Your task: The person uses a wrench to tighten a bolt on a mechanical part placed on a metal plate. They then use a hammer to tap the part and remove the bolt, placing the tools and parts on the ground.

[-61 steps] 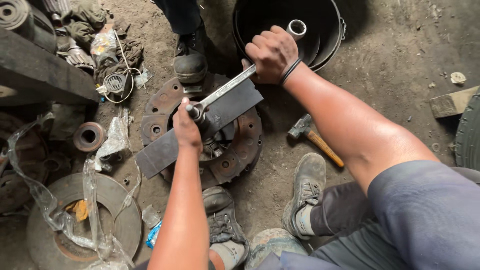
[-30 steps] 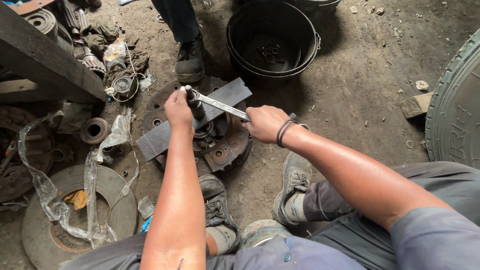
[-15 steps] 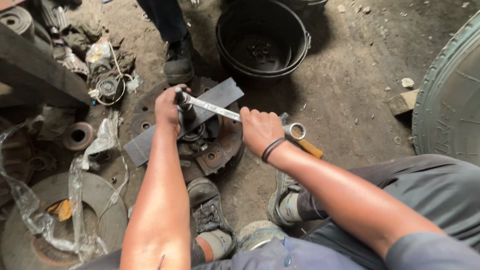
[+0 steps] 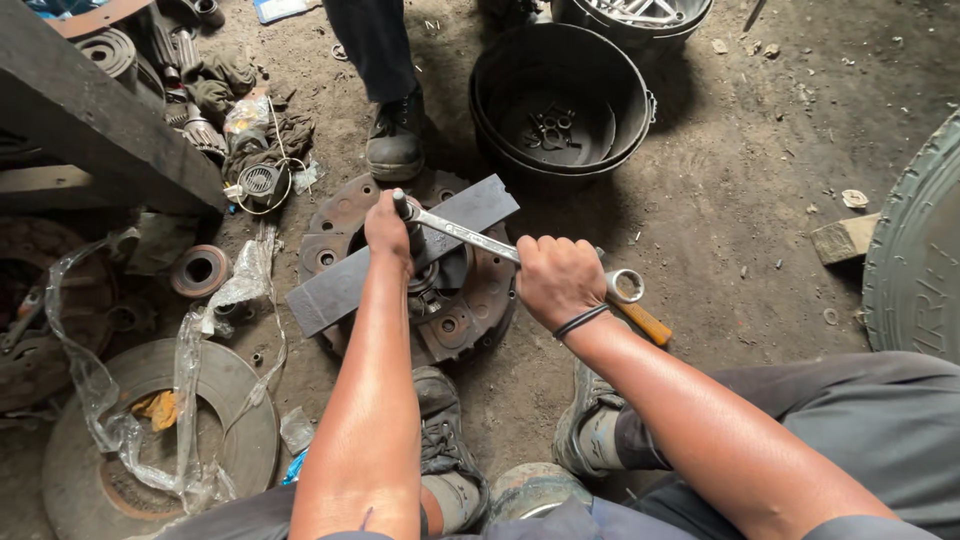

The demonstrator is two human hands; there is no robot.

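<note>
2 hands (image 4: 388, 228), 1 wrench (image 4: 470, 237), 2 buckets (image 4: 560, 100)

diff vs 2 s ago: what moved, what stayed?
The right hand swung the free end of the ring spanner from up by the black tub round toward the person's own side, gripping it all the while; its ring end now lies over the hammer's wooden handle. The left hand stayed on the spanner's head at the hub. The flat steel bar, the round plate and the bystander's boot kept their places.

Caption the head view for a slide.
Right hand pulls a ring spanner while left hand steadies its head over a rusty clutch plate.
</note>
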